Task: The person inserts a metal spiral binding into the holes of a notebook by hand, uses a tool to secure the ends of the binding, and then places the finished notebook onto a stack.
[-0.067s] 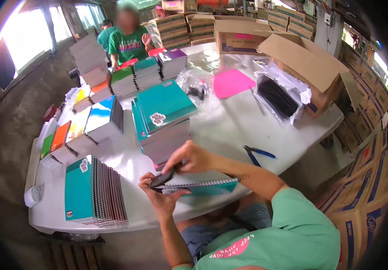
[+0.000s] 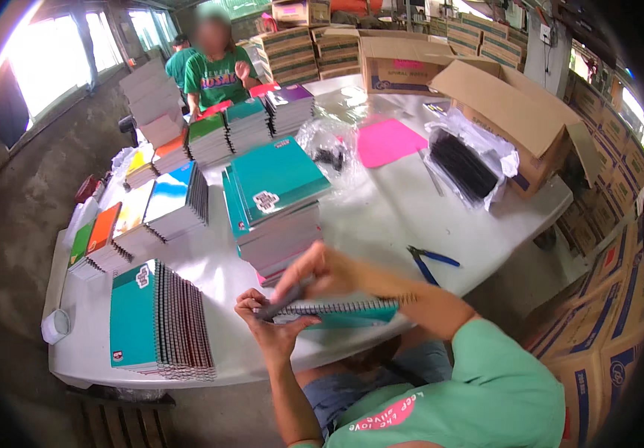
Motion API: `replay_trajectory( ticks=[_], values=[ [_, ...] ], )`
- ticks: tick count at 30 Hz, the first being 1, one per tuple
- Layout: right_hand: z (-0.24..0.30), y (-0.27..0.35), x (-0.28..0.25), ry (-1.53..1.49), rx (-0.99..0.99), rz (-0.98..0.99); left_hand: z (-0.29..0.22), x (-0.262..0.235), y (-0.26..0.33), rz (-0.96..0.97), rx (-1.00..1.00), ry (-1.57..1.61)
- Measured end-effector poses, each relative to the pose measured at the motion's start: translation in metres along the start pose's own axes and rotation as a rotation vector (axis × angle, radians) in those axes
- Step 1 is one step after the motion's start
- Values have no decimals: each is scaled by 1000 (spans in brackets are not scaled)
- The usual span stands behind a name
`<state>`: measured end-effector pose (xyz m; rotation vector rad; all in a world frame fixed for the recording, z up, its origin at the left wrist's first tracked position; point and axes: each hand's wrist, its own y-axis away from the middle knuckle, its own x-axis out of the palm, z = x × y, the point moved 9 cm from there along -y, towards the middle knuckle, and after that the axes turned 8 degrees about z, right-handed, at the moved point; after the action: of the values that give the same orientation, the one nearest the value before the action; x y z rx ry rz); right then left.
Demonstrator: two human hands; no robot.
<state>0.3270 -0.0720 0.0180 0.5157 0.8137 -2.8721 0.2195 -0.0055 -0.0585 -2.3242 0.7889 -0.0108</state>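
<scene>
At the table's near edge I hold a teal notebook (image 2: 352,313) flat, its black spiral wire facing me. My left hand (image 2: 266,325) grips its left end from below. My right hand (image 2: 318,272) reaches across from the right and pinches the wire near that same end. A stack of teal notebooks (image 2: 273,205) stands on the white table (image 2: 381,216) just beyond my hands. Blue-handled pliers (image 2: 426,261) lie to the right of my right forearm.
A stack of bound notebooks (image 2: 157,321) lies at front left, with coloured stacks (image 2: 142,216) behind. Black wire coils in a plastic bag (image 2: 467,164), a pink sheet (image 2: 389,140) and open cartons (image 2: 516,104) sit at right. A person in green (image 2: 217,75) works at the far end.
My right hand has shifted slightly along the spiral wire; the notebook stays in both hands.
</scene>
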Motion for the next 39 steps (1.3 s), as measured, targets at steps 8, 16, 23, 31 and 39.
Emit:
replay_trajectory(
  ticks=[8, 16, 23, 31, 39],
  values=[
    [16, 49, -57, 392, 33, -221, 9, -2, -2, 15, -112, 289],
    [-43, 245, -160, 1311, 1063, -558, 15, -18, 15, -219, -237, 467],
    [-52, 284, -62, 1296, 1371, -591, -25, -2, 20, -251, -221, 260],
    [27, 179, -17, 700, 565, -687, -74, -12, 27, -322, 152, -249],
    [91, 87, 34, 1010, 319, -309, -99, 2, 24, -293, 286, -472]
  ],
)
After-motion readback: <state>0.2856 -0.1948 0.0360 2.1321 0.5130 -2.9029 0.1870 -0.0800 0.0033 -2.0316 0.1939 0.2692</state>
